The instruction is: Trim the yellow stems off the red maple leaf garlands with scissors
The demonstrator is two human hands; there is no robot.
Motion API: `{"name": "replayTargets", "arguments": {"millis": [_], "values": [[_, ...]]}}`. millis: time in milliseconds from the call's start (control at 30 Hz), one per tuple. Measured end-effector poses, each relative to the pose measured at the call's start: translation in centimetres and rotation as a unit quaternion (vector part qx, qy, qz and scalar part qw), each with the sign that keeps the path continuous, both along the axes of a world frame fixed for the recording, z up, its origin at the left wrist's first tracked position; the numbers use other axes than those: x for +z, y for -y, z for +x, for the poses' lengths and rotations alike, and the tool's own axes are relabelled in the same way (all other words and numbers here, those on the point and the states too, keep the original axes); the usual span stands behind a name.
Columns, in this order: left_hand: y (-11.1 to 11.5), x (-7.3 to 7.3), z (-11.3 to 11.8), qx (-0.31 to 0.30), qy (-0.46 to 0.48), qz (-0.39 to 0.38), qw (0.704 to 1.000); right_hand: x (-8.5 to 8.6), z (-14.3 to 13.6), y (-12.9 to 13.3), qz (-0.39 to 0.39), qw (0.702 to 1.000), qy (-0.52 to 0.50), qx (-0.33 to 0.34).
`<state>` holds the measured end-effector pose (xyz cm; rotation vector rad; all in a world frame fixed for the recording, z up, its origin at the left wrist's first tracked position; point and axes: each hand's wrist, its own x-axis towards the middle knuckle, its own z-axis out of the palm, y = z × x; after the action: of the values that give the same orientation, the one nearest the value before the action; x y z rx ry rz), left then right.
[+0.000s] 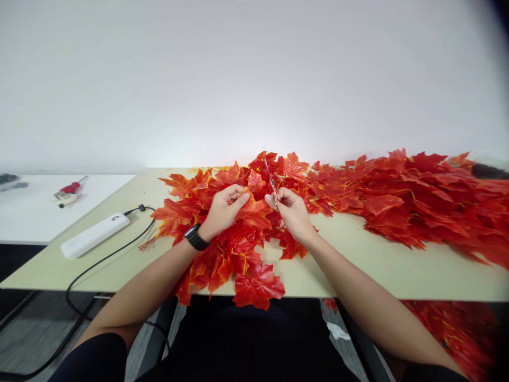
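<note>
Red-orange artificial maple leaves (238, 244) lie heaped in front of me on the pale table. My left hand (226, 209), with a black watch (196, 237) at the wrist, is closed in a pinch on the edge of an artificial maple leaf (254, 212). A short distance to the right, my right hand (293, 212) grips a slim, pointed metal tool (271, 178) whose tip points up and away from me. The lower part of the tool is hidden by my fingers. Leaves surround both hands.
A larger leaf pile (413, 201) covers the table's right side. To the left lie a white power bank (95, 235) and its black cable (107, 257). A red-handled tool (70, 188) rests on the white table (99, 196). More leaves (457, 329) are below the table.
</note>
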<state>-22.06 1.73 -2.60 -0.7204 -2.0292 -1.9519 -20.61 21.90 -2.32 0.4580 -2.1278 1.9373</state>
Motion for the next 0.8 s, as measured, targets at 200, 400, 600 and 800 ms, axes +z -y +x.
{"name": "replayTargets", "arguments": {"millis": [200,400,600,800], "values": [[-0.2,-0.3,0.2,0.016,-0.014,-0.031,0.999,0.1,0.2,0.2,-0.097,0.992,0.045,0.071],[-0.4,-0.6,0.5,0.042,-0.046,-0.046,0.997,-0.2,0.4,0.4,-0.103,0.986,0.079,0.102],[-0.6,-0.5,1.2,0.116,-0.102,-0.043,0.987,-0.3,0.2,0.5,-0.164,0.982,0.062,0.069],[-0.3,-0.7,0.5,0.120,-0.122,-0.029,0.985,0.2,0.4,0.2,-0.262,0.943,0.177,0.104]]}}
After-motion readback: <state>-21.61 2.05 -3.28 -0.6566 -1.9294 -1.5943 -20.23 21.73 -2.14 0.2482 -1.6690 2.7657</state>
